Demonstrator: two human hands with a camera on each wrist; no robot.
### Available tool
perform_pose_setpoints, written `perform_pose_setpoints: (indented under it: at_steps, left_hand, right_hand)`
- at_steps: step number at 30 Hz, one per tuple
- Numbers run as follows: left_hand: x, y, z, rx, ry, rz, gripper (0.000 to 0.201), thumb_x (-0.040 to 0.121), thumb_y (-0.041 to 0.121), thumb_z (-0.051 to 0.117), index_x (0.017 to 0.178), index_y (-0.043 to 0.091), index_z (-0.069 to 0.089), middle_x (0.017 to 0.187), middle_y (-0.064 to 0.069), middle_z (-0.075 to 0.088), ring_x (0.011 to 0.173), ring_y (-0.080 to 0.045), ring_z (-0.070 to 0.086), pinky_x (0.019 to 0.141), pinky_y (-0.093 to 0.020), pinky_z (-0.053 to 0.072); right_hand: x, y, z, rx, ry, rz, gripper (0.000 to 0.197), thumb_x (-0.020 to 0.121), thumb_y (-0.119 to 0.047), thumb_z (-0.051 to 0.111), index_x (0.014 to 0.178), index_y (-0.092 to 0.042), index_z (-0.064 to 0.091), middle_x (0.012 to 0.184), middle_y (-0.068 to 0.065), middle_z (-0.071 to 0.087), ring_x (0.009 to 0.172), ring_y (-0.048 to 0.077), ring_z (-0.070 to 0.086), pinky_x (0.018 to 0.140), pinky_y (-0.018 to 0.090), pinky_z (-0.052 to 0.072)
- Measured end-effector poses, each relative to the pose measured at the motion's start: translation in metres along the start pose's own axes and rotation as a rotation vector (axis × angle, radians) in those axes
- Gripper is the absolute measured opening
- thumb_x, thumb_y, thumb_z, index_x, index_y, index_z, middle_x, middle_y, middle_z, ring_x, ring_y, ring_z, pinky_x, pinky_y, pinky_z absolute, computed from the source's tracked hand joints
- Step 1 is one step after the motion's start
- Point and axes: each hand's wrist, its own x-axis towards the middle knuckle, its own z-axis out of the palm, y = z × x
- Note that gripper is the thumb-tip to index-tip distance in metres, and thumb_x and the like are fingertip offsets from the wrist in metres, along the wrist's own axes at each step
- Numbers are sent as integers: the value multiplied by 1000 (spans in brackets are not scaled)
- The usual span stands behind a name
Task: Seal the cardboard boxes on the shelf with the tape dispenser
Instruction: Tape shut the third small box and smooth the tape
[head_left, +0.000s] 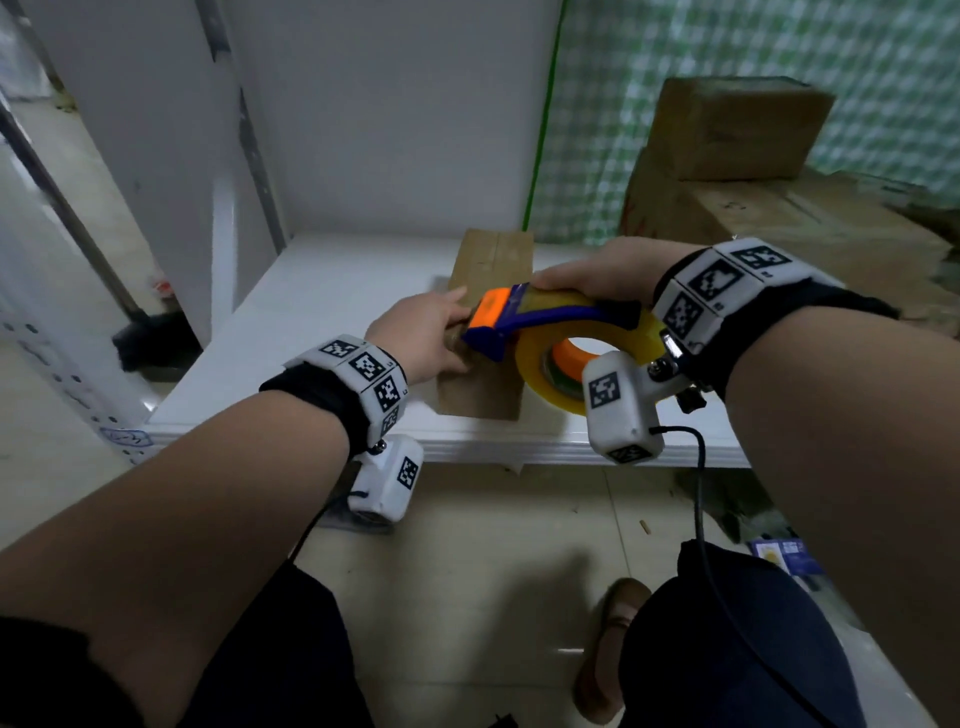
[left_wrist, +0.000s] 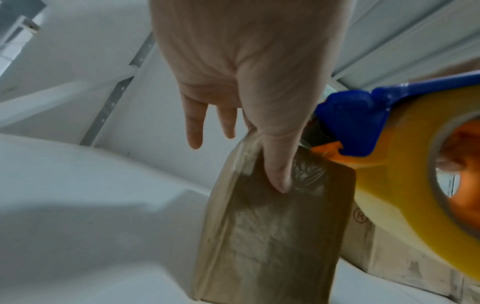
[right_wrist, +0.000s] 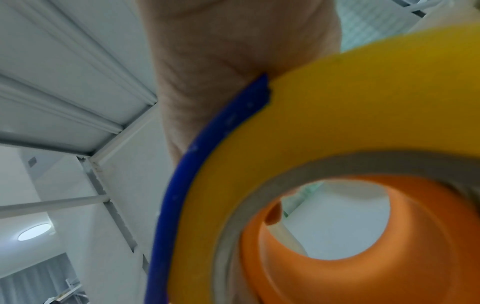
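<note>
The right hand (head_left: 597, 273) grips the tape dispenser (head_left: 550, 325) from above, fingers curled over its blue frame. The dispenser carries a yellowish tape roll (head_left: 582, 358) on an orange hub; its orange-and-blue front end sits on the top of the cardboard box (head_left: 491, 270), near the box's front edge.

The left hand (head_left: 421, 338) rests on the front left of the same box. In the left wrist view its thumb (left_wrist: 275, 164) lies straight, pressing a strip of clear tape against the front face of the box, while the other fingers (left_wrist: 193, 125) hang relaxed and spread beside it.

The box is small, brown and elongated, and lies on a white shelf (head_left: 311, 322) with one short end at the shelf's front edge. Larger cardboard boxes (head_left: 737, 130) are stacked further right, against a green checked backdrop.
</note>
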Motion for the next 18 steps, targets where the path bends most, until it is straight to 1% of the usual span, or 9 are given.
perform_pose_setpoints:
  at_steps: [3, 6, 8, 9, 11, 12, 14, 15, 18]
  left_hand:
    - [0, -1, 1, 41, 5, 9, 66, 70, 31, 78, 131, 40, 52, 145, 15, 43, 126, -21, 47, 98, -40, 44]
    - [0, -3, 3, 63, 13, 11, 68, 73, 30, 77, 133, 44, 48, 146, 18, 40, 127, -18, 46, 98, -40, 44]
    - [0, -3, 3, 86, 26, -13, 69, 76, 30, 76, 136, 41, 45, 143, 14, 45, 125, -17, 47, 97, -37, 44]
    - [0, -2, 3, 97, 32, -23, 69, 76, 31, 76, 137, 39, 44, 139, 11, 50, 122, -18, 49, 95, -36, 45]
    - [1, 1, 2, 106, 40, -18, 68, 76, 31, 76, 137, 36, 46, 133, 7, 56, 118, -21, 52, 92, -35, 46]
    - [1, 2, 2, 105, 36, -13, 67, 76, 30, 76, 136, 36, 47, 135, 9, 54, 119, -21, 51, 93, -34, 46]
    - [1, 1, 2, 108, 24, -7, 68, 75, 31, 77, 136, 38, 47, 141, 13, 48, 123, -19, 49, 97, -35, 44]
    - [2, -1, 3, 107, 17, -11, 69, 75, 31, 77, 136, 39, 47, 144, 16, 43, 126, -17, 47, 99, -37, 43]
    - [3, -2, 4, 107, -4, -35, 72, 74, 32, 77, 139, 36, 44, 148, 18, 35, 131, -15, 42, 104, -40, 40]
  right_hand:
    - [4, 9, -3, 152, -38, -54, 50, 87, -54, 55, 118, -15, 60, 122, 10, 58, 99, 21, 53, 87, 30, 39]
    - [9, 19, -4, 258, -33, -81, 55, 84, -50, 61, 123, -11, 60, 121, 7, 59, 96, 16, 47, 83, 27, 38]
    - [11, 24, -7, 320, -36, -94, 56, 82, -50, 63, 124, -12, 59, 120, 4, 59, 100, 17, 51, 89, 28, 42]
    - [10, 25, -10, 358, -41, -103, 57, 80, -50, 64, 123, -12, 60, 123, 3, 59, 105, 19, 55, 97, 31, 43]
    - [9, 25, -16, 365, -31, -111, 55, 76, -53, 67, 114, -14, 64, 120, 5, 63, 110, 24, 58, 102, 36, 44]
    - [9, 25, -19, 320, -29, -110, 47, 76, -55, 67, 102, -15, 67, 109, 5, 66, 103, 23, 60, 98, 35, 45]
    - [6, 26, -20, 241, -31, -97, 38, 78, -58, 64, 78, -20, 63, 84, 1, 64, 82, 19, 60, 86, 32, 46]
    - [5, 27, -20, 223, -36, -102, 38, 77, -59, 64, 74, -21, 62, 81, 0, 63, 80, 19, 59, 84, 32, 46]
    - [6, 37, -19, 207, -59, -76, 42, 73, -62, 66, 79, -20, 65, 90, 5, 67, 88, 23, 63, 89, 37, 49]
